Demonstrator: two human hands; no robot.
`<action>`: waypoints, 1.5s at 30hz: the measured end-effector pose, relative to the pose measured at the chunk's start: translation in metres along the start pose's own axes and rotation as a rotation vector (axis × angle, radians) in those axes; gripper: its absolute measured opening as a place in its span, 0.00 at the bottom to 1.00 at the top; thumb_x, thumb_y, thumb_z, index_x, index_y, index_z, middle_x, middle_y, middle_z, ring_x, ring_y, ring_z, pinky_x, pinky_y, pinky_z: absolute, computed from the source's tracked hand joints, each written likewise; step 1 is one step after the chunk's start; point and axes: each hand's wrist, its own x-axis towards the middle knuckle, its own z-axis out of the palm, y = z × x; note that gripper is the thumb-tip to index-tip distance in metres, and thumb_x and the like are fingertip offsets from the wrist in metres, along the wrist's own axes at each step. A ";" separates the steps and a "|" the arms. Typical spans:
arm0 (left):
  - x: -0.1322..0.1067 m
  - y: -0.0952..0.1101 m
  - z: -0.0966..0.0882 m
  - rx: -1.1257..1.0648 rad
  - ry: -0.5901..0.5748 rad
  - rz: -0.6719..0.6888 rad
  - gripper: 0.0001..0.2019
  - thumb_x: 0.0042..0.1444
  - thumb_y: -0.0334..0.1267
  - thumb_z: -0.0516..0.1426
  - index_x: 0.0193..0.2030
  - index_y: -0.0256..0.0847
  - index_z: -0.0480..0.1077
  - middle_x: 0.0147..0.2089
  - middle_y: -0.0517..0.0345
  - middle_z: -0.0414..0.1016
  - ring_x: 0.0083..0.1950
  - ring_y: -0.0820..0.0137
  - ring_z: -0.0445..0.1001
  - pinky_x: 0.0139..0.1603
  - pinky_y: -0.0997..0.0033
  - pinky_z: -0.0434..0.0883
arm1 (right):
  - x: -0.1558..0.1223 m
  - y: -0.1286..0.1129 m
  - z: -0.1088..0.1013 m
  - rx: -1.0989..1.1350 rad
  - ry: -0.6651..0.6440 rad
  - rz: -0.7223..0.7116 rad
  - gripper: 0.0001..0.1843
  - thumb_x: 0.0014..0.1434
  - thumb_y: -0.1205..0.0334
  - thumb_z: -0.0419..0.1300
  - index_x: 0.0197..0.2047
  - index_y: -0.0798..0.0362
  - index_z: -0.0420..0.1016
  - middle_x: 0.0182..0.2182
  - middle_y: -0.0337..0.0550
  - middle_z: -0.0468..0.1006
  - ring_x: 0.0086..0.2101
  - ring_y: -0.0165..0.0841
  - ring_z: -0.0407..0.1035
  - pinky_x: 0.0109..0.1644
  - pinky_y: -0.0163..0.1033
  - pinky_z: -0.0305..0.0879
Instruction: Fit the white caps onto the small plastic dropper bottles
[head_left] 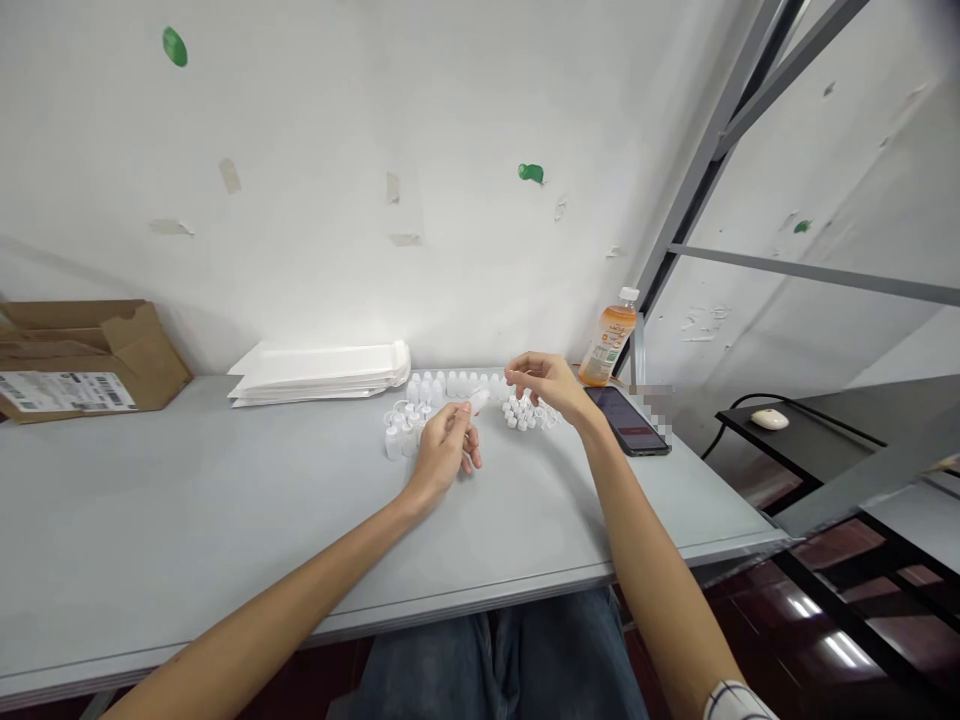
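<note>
Two bare hands work over a pale grey worktop (187, 520) set against a white wall (375, 120) marked with tape scraps and green dabs. A grey metal frame (697, 170) rises at the right. A cardboard box (82, 360) sits at the far left, with a stack of white envelopes (322, 372) beside it by the wall. An orange drink bottle (609, 345) and a phone (628, 420) lie to the right, and a computer mouse (769, 419) rests on a darker side table.

The left hand (442, 450) has its fingers clamped on a small white bottle (478, 400), tilted and raised just above the worktop. The right hand (551, 385) hovers just beside it with its fingertips drawn together; whether they pinch anything is too small to tell. A row of bottles (457, 382) stands behind, a cluster of bottles (405, 425) near the left hand, and a cluster of caps (525, 412) under the right.
</note>
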 end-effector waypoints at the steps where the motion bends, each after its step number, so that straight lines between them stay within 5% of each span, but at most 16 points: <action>1: 0.000 0.000 0.000 0.002 0.000 -0.001 0.16 0.60 0.53 0.52 0.35 0.40 0.64 0.23 0.66 0.64 0.17 0.75 0.69 0.14 0.79 0.62 | 0.001 0.002 -0.003 -0.087 0.045 0.000 0.13 0.50 0.55 0.64 0.33 0.56 0.75 0.29 0.42 0.76 0.23 0.28 0.69 0.19 0.30 0.56; 6: 0.001 -0.001 -0.001 0.010 -0.004 0.010 0.16 0.59 0.53 0.52 0.34 0.40 0.63 0.24 0.66 0.64 0.17 0.75 0.70 0.14 0.79 0.62 | 0.002 0.010 -0.009 -0.451 0.125 -0.015 0.08 0.50 0.60 0.64 0.31 0.56 0.75 0.26 0.40 0.78 0.19 0.27 0.70 0.27 0.32 0.61; 14: 0.004 -0.001 -0.002 0.003 0.007 0.020 0.15 0.60 0.53 0.52 0.35 0.41 0.62 0.24 0.67 0.65 0.16 0.75 0.70 0.13 0.79 0.62 | -0.007 -0.003 -0.005 -0.498 -0.274 0.193 0.05 0.48 0.65 0.62 0.25 0.57 0.73 0.18 0.39 0.75 0.14 0.24 0.62 0.19 0.31 0.55; 24: 0.005 -0.002 -0.002 -0.006 -0.014 0.012 0.16 0.59 0.53 0.53 0.39 0.41 0.63 0.25 0.66 0.65 0.16 0.74 0.70 0.12 0.78 0.62 | -0.006 0.000 0.002 -0.575 -0.476 0.303 0.10 0.43 0.72 0.58 0.32 0.58 0.74 0.19 0.36 0.73 0.13 0.23 0.59 0.18 0.31 0.54; 45: 0.003 -0.001 -0.002 -0.025 -0.031 -0.006 0.16 0.58 0.51 0.54 0.45 0.41 0.64 0.27 0.65 0.66 0.17 0.74 0.70 0.13 0.78 0.62 | -0.006 0.002 -0.004 -0.538 -0.342 0.168 0.08 0.44 0.72 0.55 0.28 0.57 0.75 0.19 0.37 0.74 0.14 0.24 0.62 0.20 0.30 0.56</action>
